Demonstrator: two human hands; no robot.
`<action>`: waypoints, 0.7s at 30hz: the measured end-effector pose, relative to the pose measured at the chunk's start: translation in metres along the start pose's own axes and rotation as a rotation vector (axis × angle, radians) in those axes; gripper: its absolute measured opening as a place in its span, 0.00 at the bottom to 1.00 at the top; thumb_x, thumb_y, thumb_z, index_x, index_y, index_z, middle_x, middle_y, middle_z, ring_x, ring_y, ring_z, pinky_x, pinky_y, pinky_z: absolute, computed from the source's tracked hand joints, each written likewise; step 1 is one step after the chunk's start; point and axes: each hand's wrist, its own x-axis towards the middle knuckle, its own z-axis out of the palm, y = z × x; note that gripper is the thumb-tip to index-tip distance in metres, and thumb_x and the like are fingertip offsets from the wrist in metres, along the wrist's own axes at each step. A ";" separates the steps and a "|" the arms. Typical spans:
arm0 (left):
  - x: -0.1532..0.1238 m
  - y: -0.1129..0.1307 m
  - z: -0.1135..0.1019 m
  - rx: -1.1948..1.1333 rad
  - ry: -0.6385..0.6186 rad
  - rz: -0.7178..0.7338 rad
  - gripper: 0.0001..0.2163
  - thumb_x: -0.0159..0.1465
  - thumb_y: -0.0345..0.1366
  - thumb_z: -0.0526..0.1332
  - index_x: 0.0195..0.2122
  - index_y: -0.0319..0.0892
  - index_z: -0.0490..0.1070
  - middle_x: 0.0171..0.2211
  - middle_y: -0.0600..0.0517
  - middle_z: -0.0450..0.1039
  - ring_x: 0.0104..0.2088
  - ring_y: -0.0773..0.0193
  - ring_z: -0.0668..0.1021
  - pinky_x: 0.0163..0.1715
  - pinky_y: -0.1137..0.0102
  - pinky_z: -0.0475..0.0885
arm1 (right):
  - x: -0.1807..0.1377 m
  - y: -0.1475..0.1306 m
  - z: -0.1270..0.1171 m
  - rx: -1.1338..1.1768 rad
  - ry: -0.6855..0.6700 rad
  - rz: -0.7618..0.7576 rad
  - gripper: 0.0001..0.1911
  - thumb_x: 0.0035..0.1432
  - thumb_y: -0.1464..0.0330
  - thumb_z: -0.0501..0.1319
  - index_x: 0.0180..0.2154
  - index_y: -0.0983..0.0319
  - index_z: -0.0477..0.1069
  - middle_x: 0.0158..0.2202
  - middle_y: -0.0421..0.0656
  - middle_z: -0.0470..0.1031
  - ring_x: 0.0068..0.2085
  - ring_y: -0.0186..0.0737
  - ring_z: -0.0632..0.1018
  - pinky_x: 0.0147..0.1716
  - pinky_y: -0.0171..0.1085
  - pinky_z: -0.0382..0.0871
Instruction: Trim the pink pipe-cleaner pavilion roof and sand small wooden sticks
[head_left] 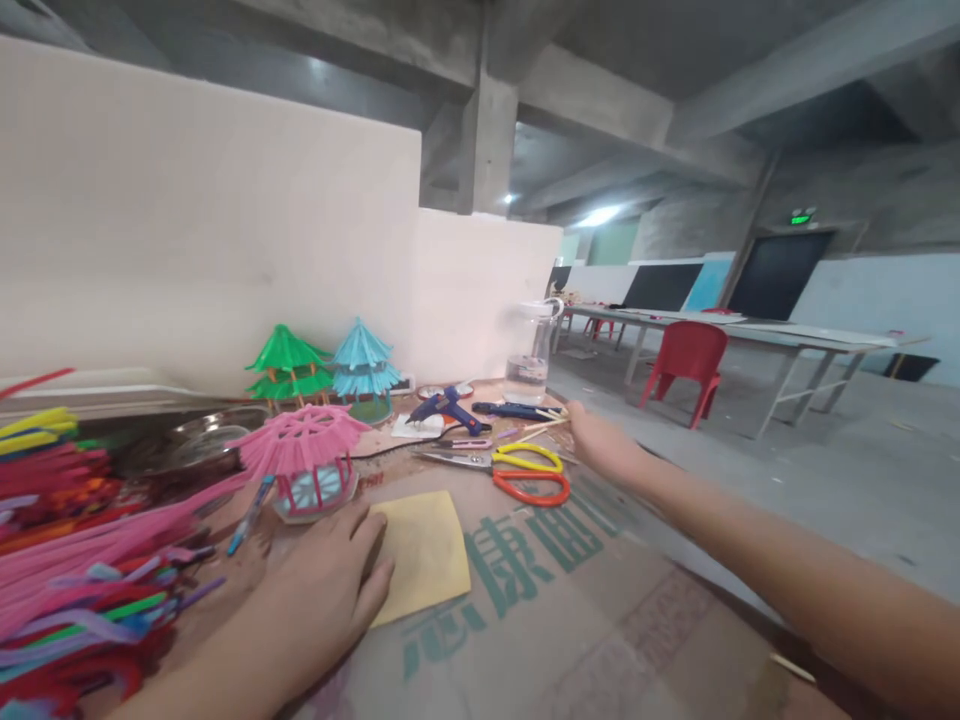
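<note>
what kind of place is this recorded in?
Likely a makeshift craft workshop in a bare concrete hall: heaps of pipe cleaners, a pink pavilion model, a glue gun and scissors on the cardboard-covered table, with a red chair beyond.

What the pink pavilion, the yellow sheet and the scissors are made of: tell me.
Pink pavilion: fuzzy pipe cleaners, going by the bristly matte roof, like the stems heaped beside it. Yellow sheet under the left hand: matte and soft-looking, perhaps foam or cloth; unclear. Scissors: shiny metal blades, glossy plastic handles, yellow and orange.
</note>
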 end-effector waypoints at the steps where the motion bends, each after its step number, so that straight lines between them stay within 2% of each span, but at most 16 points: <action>1: 0.000 0.000 -0.001 0.005 -0.018 -0.002 0.18 0.64 0.39 0.47 0.43 0.40 0.74 0.48 0.38 0.76 0.49 0.48 0.79 0.49 0.54 0.74 | 0.004 -0.001 -0.003 -0.008 -0.021 -0.006 0.16 0.67 0.70 0.49 0.53 0.68 0.63 0.39 0.57 0.79 0.38 0.48 0.80 0.34 0.36 0.66; 7: 0.001 0.004 -0.006 0.035 -0.038 0.009 0.18 0.65 0.39 0.46 0.43 0.39 0.73 0.46 0.38 0.76 0.47 0.48 0.79 0.48 0.54 0.74 | 0.022 -0.009 -0.002 -0.069 -0.071 -0.110 0.16 0.69 0.70 0.46 0.51 0.66 0.68 0.49 0.58 0.77 0.48 0.48 0.78 0.40 0.35 0.64; 12: 0.000 0.003 -0.004 0.049 -0.058 0.002 0.17 0.65 0.38 0.47 0.43 0.38 0.73 0.48 0.38 0.76 0.48 0.48 0.79 0.49 0.55 0.74 | 0.032 -0.006 0.015 -0.127 -0.103 -0.226 0.14 0.68 0.68 0.51 0.45 0.63 0.73 0.48 0.52 0.79 0.51 0.48 0.77 0.44 0.36 0.65; 15: -0.001 0.003 -0.003 0.053 -0.063 -0.004 0.18 0.66 0.38 0.47 0.45 0.38 0.73 0.50 0.37 0.75 0.50 0.47 0.78 0.49 0.54 0.74 | 0.039 -0.002 0.023 -0.163 -0.133 -0.276 0.12 0.66 0.68 0.53 0.44 0.63 0.74 0.49 0.52 0.79 0.54 0.48 0.75 0.47 0.36 0.65; 21: 0.000 0.003 -0.001 0.042 -0.052 -0.005 0.19 0.65 0.39 0.47 0.45 0.39 0.74 0.48 0.38 0.76 0.49 0.47 0.79 0.48 0.54 0.74 | 0.043 -0.002 0.022 -0.228 -0.202 -0.241 0.15 0.69 0.66 0.50 0.46 0.66 0.72 0.44 0.55 0.80 0.47 0.48 0.80 0.42 0.36 0.67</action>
